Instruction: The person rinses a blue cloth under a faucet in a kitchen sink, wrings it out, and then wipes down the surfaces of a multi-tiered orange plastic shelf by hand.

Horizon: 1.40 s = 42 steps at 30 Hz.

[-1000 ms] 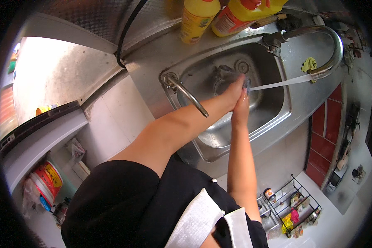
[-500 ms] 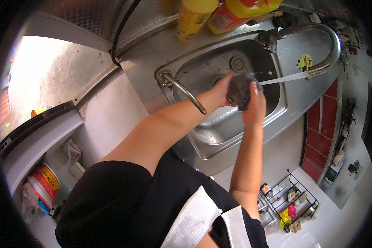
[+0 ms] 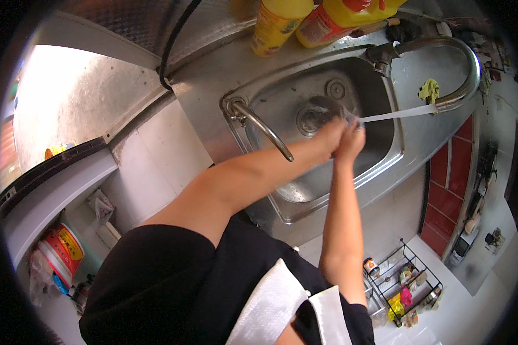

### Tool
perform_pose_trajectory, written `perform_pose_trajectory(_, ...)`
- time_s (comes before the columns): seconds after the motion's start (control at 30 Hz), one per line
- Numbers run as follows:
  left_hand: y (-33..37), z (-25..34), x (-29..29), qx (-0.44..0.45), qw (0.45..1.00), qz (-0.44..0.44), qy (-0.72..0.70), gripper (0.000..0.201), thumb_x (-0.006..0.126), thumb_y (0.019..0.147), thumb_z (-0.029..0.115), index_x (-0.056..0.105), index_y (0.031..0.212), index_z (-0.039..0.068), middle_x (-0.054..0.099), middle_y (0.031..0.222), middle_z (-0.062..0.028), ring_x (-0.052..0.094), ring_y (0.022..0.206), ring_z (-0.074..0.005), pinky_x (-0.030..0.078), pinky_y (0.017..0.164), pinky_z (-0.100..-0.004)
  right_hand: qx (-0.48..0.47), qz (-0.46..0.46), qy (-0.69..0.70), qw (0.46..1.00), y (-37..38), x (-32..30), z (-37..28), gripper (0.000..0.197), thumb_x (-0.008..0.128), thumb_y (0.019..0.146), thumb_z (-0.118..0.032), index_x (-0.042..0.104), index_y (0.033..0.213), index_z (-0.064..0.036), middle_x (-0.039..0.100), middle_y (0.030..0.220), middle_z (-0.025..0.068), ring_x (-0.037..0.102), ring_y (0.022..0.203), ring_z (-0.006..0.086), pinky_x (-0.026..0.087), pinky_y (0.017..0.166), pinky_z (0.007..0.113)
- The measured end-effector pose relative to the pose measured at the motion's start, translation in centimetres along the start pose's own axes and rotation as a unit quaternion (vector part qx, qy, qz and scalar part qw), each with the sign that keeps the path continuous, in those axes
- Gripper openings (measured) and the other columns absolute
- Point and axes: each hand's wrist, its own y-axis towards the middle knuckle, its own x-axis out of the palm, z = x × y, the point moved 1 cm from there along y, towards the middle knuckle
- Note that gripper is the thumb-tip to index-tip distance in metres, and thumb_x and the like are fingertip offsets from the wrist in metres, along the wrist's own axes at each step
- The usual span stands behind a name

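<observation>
Over the steel sink (image 3: 293, 192), my left hand (image 3: 332, 137) and my right hand (image 3: 351, 141) are close together, both closed and blurred by motion. A dark, rounded, wet thing (image 3: 323, 106) shows just beyond my left fingers, above the drain area. Its kind cannot be made out, and my hands hide part of it. My right fingers are bunched beside my left hand; what lies in them is hidden. A stream of water (image 3: 394, 114) from the curved faucet (image 3: 472, 63) at the right strikes by my fingers.
A second, thin curved spout (image 3: 267, 132) arches over the sink's left edge, near my left forearm. Yellow bottles (image 3: 277, 26) stand behind the sink. A yellow-green cloth (image 3: 428, 89) lies by the faucet. A wire rack (image 3: 406, 282) is at the lower right.
My hands have drawn together, the right one moving down and left. The dark thing, before between both hands, now shows beyond them, farther over the drain. Water still runs.
</observation>
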Motion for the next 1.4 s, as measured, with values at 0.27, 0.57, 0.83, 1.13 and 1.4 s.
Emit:
perform_pose_trajectory(0.27, -1.1, 4.6, -0.2, -0.165, 0.980, -0.022, -0.111, 0.041, 0.038, 0.094, 0.044, 0.055, 0.096, 0.006, 0.058, 0.088, -0.0110, 0.056, 0.080, -0.0227, 0.046, 0.076, -0.0363, -0.103, 0.024, 0.105, 0.989, -4.7, 0.3, -3.9, 0.037, 0.046, 0.092, -0.027, 0.051, 0.107, 0.0063, 0.059, 0.096, 0.0268, 0.056, 0.089, 0.0402, 0.042, 0.076, 0.043)
perform_pose_trajectory(0.57, -4.8, 1.6, -0.3, -0.063, 0.993, -0.092, 0.043, 0.054, 0.040, 0.093, 0.041, 0.024, 0.142, 0.024, 0.031, 0.142, -0.0020, 0.030, 0.129, -0.0196, 0.026, 0.102, -0.0502, -0.073, 0.077, -0.028, 0.994, 3.5, -4.3, 2.0, 0.027, 0.044, 0.092, -0.023, 0.053, 0.094, 0.0026, 0.060, 0.079, 0.0201, 0.056, 0.073, 0.0335, 0.044, 0.067, 0.038)
perform_pose_trajectory(0.83, -2.1, 1.6, -0.4, -0.162, 0.979, -0.041, -0.116, 0.041, 0.041, 0.089, 0.050, 0.055, 0.100, 0.014, 0.062, 0.096, -0.0032, 0.060, 0.090, -0.0213, 0.049, 0.080, -0.0423, -0.076, -0.254, 0.014, 0.964, -2.4, -6.6, -5.7, 0.030, 0.057, 0.087, -0.023, 0.058, 0.103, 0.0027, 0.059, 0.097, 0.0095, 0.055, 0.090, 0.0180, 0.044, 0.079, 0.029)
perform_pose_trajectory(1.13, -1.6, 3.9, 0.3, -0.154, 0.929, -0.246, -0.230, 0.041, 0.040, 0.090, 0.041, 0.049, 0.116, 0.010, 0.051, 0.118, -0.0067, 0.050, 0.107, -0.0236, 0.035, 0.094, -0.0412, 0.359, -0.243, 0.389, 0.813, 2.2, -7.4, 1.1, 0.046, 0.055, 0.088, -0.036, 0.048, 0.126, -0.0102, 0.054, 0.119, 0.0050, 0.052, 0.101, 0.0194, 0.042, 0.081, 0.032)
perform_pose_trajectory(1.4, 1.3, 2.1, -4.7, -0.145, 0.963, -0.155, -0.164, 0.045, 0.040, 0.092, 0.036, 0.045, 0.126, 0.008, 0.050, 0.126, -0.0113, 0.052, 0.111, -0.0267, 0.039, 0.098, -0.0467, -0.007, -0.082, 0.237, 0.968, 4.6, -4.5, -0.8, 0.017, 0.063, 0.080, -0.013, 0.061, 0.092, -0.0013, 0.062, 0.084, 0.0029, 0.054, 0.076, 0.0099, 0.043, 0.066, 0.025)
